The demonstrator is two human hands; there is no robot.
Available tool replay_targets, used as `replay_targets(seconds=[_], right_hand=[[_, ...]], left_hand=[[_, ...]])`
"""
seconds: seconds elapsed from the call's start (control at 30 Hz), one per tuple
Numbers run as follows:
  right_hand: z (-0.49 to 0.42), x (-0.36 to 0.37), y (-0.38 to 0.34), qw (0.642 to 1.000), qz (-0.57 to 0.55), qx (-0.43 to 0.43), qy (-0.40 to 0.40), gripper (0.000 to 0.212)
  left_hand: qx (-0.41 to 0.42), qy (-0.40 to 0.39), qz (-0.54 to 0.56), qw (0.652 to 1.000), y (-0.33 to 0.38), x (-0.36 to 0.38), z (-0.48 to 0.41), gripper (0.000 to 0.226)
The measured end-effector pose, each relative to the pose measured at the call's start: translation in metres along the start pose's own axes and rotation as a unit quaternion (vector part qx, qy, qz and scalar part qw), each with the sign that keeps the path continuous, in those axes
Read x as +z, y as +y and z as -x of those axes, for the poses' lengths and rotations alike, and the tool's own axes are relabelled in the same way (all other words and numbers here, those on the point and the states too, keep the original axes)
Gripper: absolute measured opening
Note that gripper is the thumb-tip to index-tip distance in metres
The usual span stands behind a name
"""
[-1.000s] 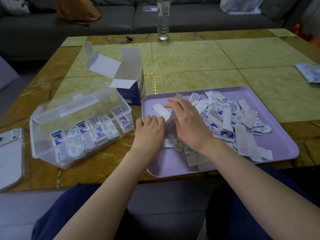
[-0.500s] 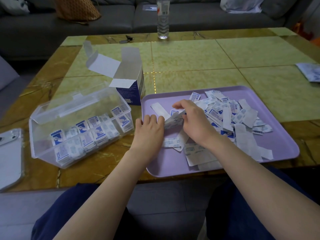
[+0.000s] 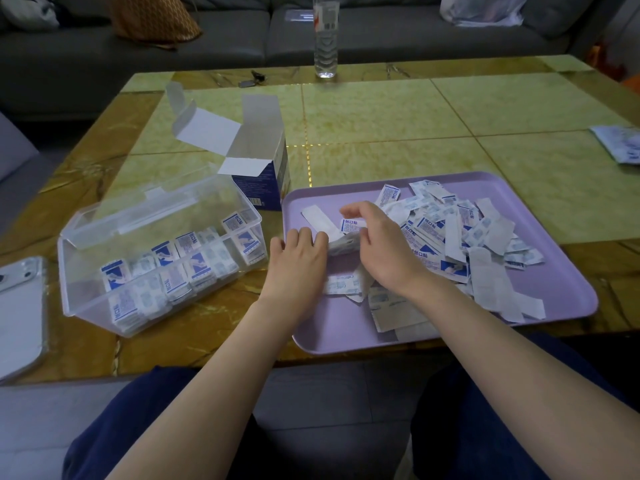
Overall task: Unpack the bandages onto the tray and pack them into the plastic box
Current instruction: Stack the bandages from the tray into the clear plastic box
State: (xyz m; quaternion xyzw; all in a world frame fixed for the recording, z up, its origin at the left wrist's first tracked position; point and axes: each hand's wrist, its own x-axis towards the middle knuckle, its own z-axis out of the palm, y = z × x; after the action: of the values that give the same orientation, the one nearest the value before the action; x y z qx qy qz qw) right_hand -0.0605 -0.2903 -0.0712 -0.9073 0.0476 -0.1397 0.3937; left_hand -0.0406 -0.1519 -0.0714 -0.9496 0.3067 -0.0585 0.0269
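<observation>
A lilac tray (image 3: 554, 299) holds a loose heap of several wrapped bandages (image 3: 450, 237), white and blue. My left hand (image 3: 298, 261) sits at the tray's left edge, fingers curled round a small stack of bandages (image 3: 341, 244). My right hand (image 3: 384, 247) is over the same stack, fingers and thumb pinching a bandage (image 3: 351, 225) against it. To the left stands the clear plastic box (image 3: 86, 299), lid open, with rows of bandages (image 3: 173, 271) standing inside.
An opened blue and white carton (image 3: 273, 178) stands behind the box and tray. A phone (image 3: 19, 306) lies at the left table edge. A water bottle (image 3: 325, 36) and keys (image 3: 252, 79) are at the far edge, a paper packet (image 3: 620, 143) at the right.
My right hand pulled back from the spread pile toward my left hand, bringing a bandage onto the stack. My left hand stayed put.
</observation>
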Motion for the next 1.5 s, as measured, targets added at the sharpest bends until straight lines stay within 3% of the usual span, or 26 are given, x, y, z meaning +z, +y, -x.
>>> replay_targets(seconds=[0.1,0.27,0.43,0.57,0.7,0.83,1.1,1.3,1.5], right_hand=[[0.001,0.007,-0.004,0.998,-0.056,0.039,0.015,0.034],[0.007,0.016,-0.008,0.995,-0.081,0.028,-0.053,0.051],[0.007,0.011,0.004,0.992,0.106,-0.021,-0.068,0.04],[0.003,0.006,0.009,0.99,0.138,0.002,-0.038,0.031],[0.001,0.006,0.007,0.995,0.095,0.032,-0.028,0.038],[0.004,0.008,-0.003,0.999,0.007,0.031,-0.032,0.048],[0.006,0.01,-0.004,0.998,0.012,0.01,-0.055,0.056],[0.006,0.011,0.003,0.986,0.121,-0.02,-0.115,0.052],[0.01,0.007,-0.001,0.967,0.221,-0.077,-0.104,0.038]], left_hand=[[0.0,-0.003,-0.005,1.0,0.001,-0.001,0.0,0.028],[0.026,0.005,0.015,1.0,0.005,-0.003,0.0,0.028],[0.016,0.002,0.039,0.999,0.001,0.0,-0.002,0.027],[-0.032,0.013,0.036,0.999,-0.006,-0.002,0.0,0.018],[-0.061,-0.001,0.127,0.99,-0.007,-0.002,-0.001,0.013],[-0.035,-0.019,0.183,0.982,-0.003,-0.001,-0.003,0.015],[-0.025,-0.002,0.128,0.991,0.002,-0.002,-0.001,0.033],[-0.021,0.007,0.079,0.997,0.003,0.002,-0.003,0.027],[-0.034,0.003,0.071,0.997,0.009,0.005,-0.003,0.023]])
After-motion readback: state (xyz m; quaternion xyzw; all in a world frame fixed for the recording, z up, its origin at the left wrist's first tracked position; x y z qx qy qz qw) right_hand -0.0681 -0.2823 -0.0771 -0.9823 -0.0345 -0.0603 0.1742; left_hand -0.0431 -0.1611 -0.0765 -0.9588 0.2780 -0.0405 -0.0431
